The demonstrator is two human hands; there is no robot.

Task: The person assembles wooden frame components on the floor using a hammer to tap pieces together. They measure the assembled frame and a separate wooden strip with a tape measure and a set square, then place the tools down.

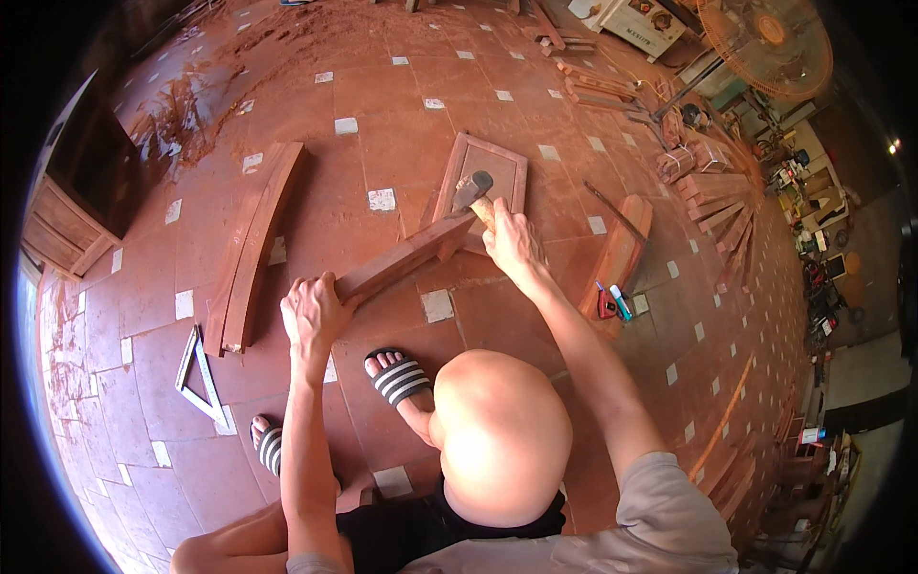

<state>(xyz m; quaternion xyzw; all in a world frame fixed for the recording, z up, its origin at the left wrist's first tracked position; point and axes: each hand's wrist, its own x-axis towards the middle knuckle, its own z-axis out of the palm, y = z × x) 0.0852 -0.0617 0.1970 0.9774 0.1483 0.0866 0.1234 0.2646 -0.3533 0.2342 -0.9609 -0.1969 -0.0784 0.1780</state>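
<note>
My left hand grips the near end of a reddish wooden rail, which slants away to the right. My right hand is closed around the pale handle of a hammer. Its dark head is over the far end of the rail; whether it touches the wood I cannot tell. Beneath that end lies a framed wooden panel with a lighter centre. A short wooden piece shows under the rail near my right hand.
Long boards lie on the tiled floor at left, near a metal set square. At right, another board carries a red tool and a blue-and-white marker. Stacked wood and a fan stand farther right.
</note>
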